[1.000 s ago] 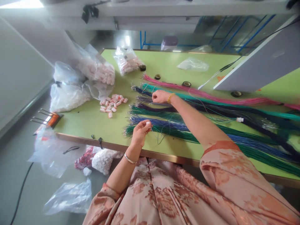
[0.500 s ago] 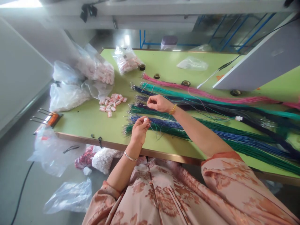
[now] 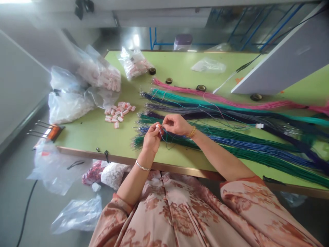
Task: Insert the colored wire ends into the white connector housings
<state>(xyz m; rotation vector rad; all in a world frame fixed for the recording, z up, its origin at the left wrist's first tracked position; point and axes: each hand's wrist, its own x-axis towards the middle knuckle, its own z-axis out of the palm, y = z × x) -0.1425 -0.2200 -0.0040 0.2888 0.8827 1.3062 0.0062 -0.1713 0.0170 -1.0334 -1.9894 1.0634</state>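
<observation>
A small white and orange connector housing [image 3: 158, 127] is pinched between the fingers of my left hand [image 3: 152, 140], with a few thin wires hanging from it. My right hand [image 3: 177, 125] is closed in a pinch close beside the connector, at the end of a thin wire [image 3: 162, 125]. Beneath both hands lie bundles of green wires [image 3: 216, 135] and blue wires [image 3: 231, 142], their metal-tipped ends towards the left. Further back run grey wires [image 3: 169, 109], teal wires [image 3: 177, 99] and pink wires [image 3: 185, 90].
Loose connector housings [image 3: 119, 112] lie in a pile left of the wires. Plastic bags [image 3: 69, 106] crowd the left side of the green table [image 3: 84, 137]. Tape rolls [image 3: 201, 88] sit behind the bundles. A slanted panel [image 3: 282, 65] stands at the right. A wired connector [image 3: 259, 126] rests on the bundles.
My right hand has come down from the dark wire bundle to the connector in my left hand, bringing a wire end. The view has shifted slightly.
</observation>
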